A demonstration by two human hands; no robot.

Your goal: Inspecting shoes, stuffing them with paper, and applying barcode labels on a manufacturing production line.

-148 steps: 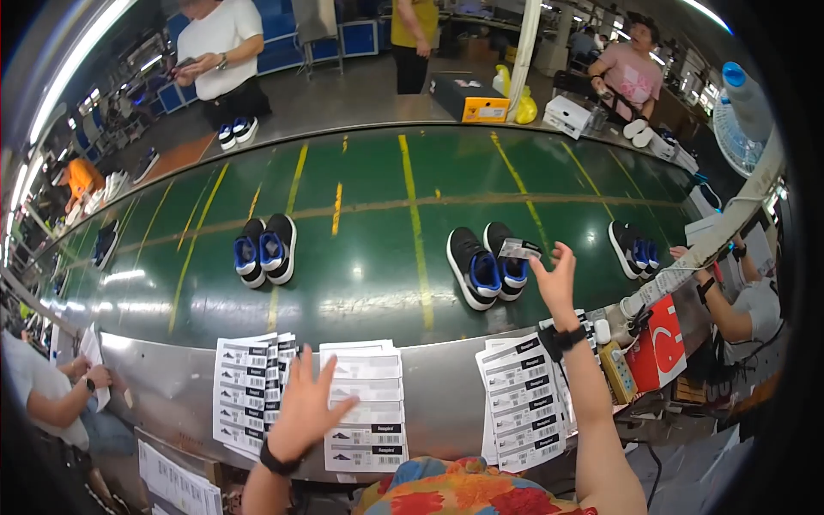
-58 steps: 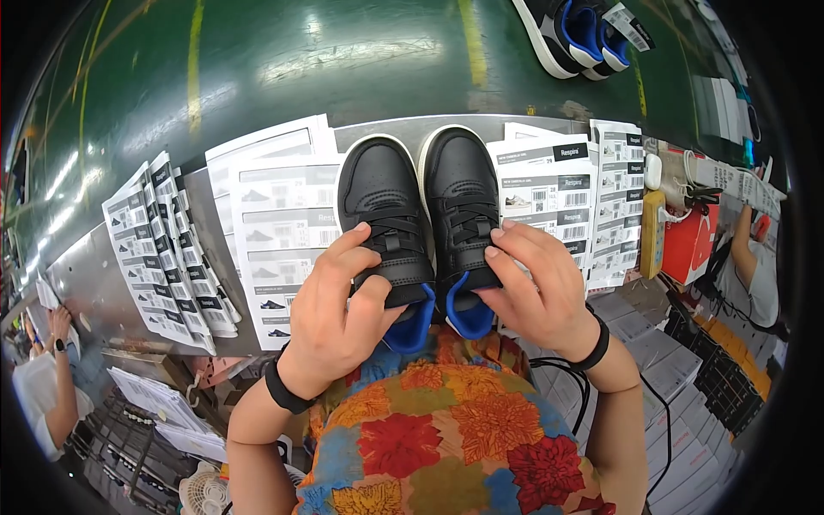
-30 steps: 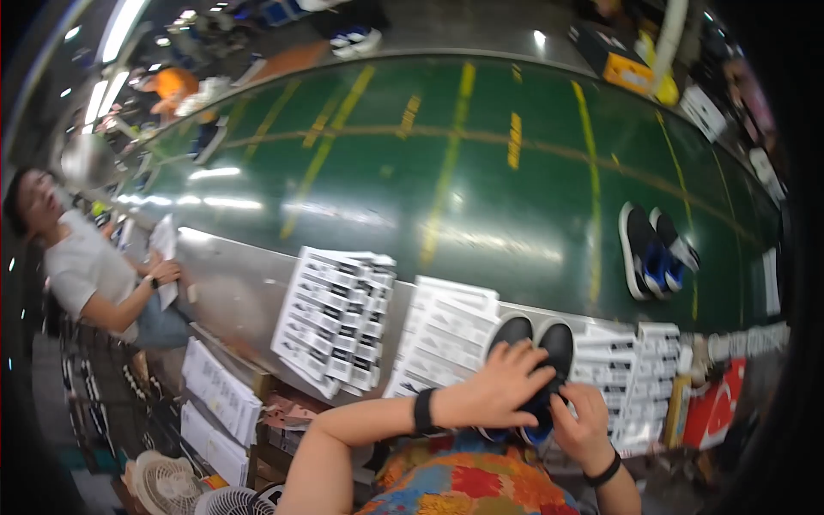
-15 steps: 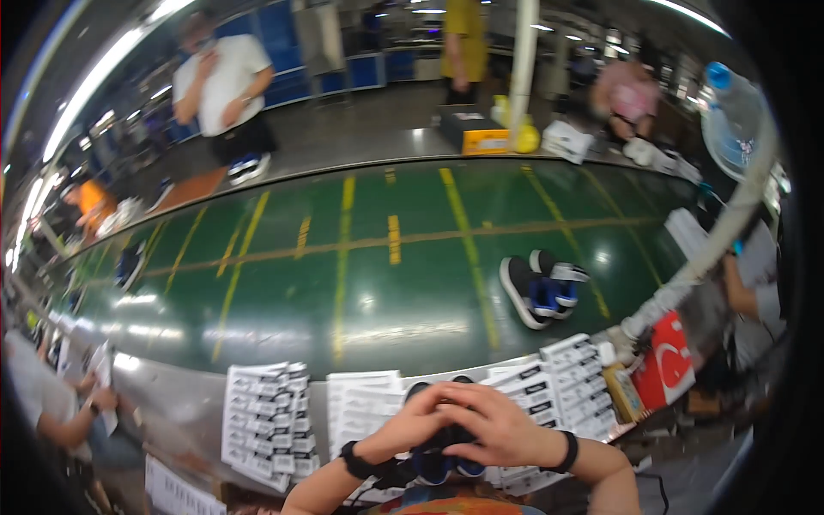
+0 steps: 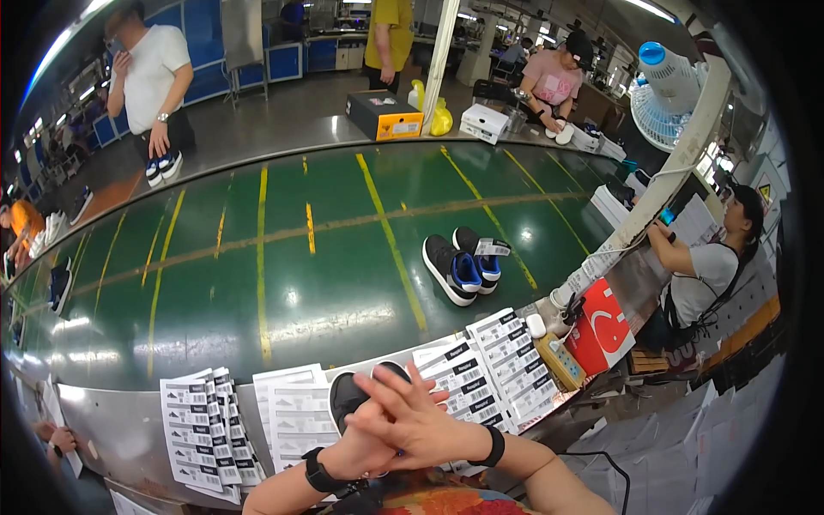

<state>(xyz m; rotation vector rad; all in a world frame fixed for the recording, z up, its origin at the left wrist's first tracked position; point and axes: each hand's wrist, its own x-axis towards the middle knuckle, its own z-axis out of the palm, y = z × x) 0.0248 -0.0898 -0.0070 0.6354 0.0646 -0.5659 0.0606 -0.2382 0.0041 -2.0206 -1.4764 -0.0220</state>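
Two hands crossed over black shoe pair [image 5: 356, 393] on label sheets [image 5: 296, 412] at conveyor edge. Right hand [image 5: 412, 421] on top, fingers spread. Left hand [image 5: 365, 446] beneath, fingers hidden, state undeterminable. Second shoe pair [image 5: 463, 264] lies on green belt [image 5: 257, 275], well apart.

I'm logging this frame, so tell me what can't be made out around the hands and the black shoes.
Head view only:
- Black shoes: mostly hidden under the crossed hands; one pair or a single shoe cannot be told.
- Left hand: covered by the right hand, grip unclear.
- Label sheets: print too small.
- Forearms: cut by the lower edge.
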